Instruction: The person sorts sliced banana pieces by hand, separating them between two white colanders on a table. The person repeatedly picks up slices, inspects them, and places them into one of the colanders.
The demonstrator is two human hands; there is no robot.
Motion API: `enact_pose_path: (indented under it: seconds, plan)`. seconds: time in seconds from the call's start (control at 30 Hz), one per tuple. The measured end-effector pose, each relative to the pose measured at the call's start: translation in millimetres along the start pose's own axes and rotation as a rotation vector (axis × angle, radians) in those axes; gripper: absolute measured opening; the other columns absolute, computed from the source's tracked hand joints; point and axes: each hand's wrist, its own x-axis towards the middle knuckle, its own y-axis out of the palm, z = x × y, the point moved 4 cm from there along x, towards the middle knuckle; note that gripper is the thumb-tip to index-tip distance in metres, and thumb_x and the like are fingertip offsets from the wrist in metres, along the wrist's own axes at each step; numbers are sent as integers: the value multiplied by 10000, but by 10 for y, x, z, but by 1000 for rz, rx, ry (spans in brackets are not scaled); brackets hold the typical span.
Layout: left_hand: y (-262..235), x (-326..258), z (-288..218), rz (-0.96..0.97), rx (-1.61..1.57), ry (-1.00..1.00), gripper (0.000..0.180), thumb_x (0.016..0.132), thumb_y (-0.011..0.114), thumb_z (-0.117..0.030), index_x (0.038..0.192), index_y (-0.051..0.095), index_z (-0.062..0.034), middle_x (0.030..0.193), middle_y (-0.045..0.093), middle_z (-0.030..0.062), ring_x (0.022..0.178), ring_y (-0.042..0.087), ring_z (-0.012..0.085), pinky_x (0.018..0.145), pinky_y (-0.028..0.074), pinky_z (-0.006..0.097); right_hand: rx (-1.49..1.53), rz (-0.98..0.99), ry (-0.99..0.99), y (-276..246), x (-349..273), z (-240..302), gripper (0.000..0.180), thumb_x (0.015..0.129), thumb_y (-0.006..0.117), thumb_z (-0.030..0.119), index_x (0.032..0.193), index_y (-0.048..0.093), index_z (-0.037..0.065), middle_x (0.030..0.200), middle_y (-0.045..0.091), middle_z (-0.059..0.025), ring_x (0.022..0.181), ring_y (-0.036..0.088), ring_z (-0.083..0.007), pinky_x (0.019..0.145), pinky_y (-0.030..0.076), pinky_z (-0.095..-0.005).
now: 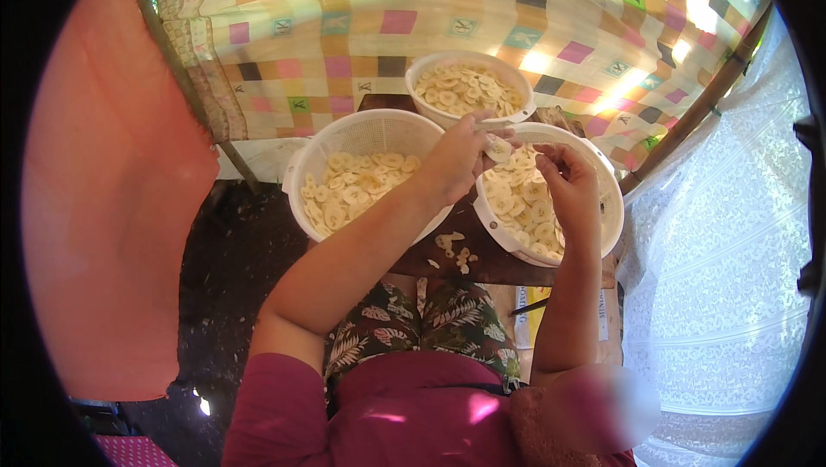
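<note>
My left hand (462, 153) reaches across to the right-hand white basket (613, 209), pinching a pale banana slice (497, 150) above the slices inside it. Over the same basket is my right hand (570, 176), its thumb and fingers drawn together. Whatever those fingertips hold, if anything, is too small to make out. Round banana slices (521, 200) partly fill this basket. Under my left forearm stands another white basket (297, 183) with banana slices (354, 190) in its bottom; the arm hides part of it.
A third white basket (413, 80) of slices stands behind. Small scraps (456, 250) lie on the dark wooden table (486, 271) near my lap. A checkered sheet (387, 28) hangs at the back, a red sheet (112, 191) left, a white lace curtain (714, 295) right.
</note>
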Motion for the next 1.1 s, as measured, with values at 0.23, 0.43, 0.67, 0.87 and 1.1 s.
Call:
enact_pose_path:
  seconds: [0.23,0.43,0.67,0.87,1.1]
  plan:
    - [71,-86,-38,91,-136,-119,823,777,371,86,1519,28,-9,1373,452,255,1088,588,261,951,504,369,-342,43,-330,201,-153,272,235,814,719,88,1042,695,37,937,644,-99,842,645,-260,731,501,-334]
    - [67,-118,-70,108,-9,-108,856,768,391,95,1528,17,-31,1427,398,247,1097,578,242,952,495,344,-406,69,-373,256,-138,345,199,816,702,71,1010,689,27,955,653,-118,876,646,-309,754,509,-366]
    - [85,-151,-47,80,30,-110,831,816,393,128,1530,3,-38,1430,402,233,1184,544,249,986,485,333,-504,65,-409,302,-165,350,188,814,675,46,1001,672,26,969,660,-134,890,645,-329,762,518,-386]
    - [58,-153,-2,76,160,-53,786,864,466,103,1525,63,-33,1382,452,223,1164,565,244,980,497,312,-323,15,-301,209,-119,234,170,857,642,51,1022,677,31,936,704,-114,808,666,-253,730,517,-334]
    - [-318,-57,-210,106,621,77,551,875,576,-9,1400,408,0,1247,580,166,1126,592,231,964,492,306,-194,-79,-98,-147,-57,109,184,916,616,56,1078,683,4,954,699,-19,805,620,-75,739,490,-233]
